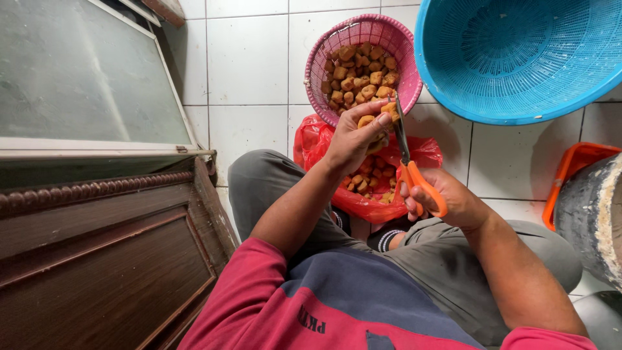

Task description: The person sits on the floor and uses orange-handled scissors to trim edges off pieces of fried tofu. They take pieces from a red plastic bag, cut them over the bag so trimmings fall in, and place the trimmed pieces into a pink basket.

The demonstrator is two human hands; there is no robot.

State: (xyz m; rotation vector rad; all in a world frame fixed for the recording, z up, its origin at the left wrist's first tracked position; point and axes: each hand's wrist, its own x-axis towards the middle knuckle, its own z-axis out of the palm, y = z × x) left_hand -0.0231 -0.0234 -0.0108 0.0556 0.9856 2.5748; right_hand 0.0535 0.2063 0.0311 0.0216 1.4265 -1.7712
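The left hand (pixel 353 139) pinches a tofu puff (pixel 367 121) above the red bag (pixel 363 201) on the floor. The right hand (pixel 440 198) grips orange scissors (pixel 414 175), blades at the puff. A pink basket (pixel 363 65) of puffs sits just beyond, beside a blue basket (pixel 518 58).

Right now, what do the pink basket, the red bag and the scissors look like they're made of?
Pink basket: moulded plastic, matte, with a perforated mesh wall. Red bag: thin plastic film, glossy and crinkled, slightly see-through. Scissors: grey blades that look like metal, with smooth orange handles, probably plastic, in the right hand.
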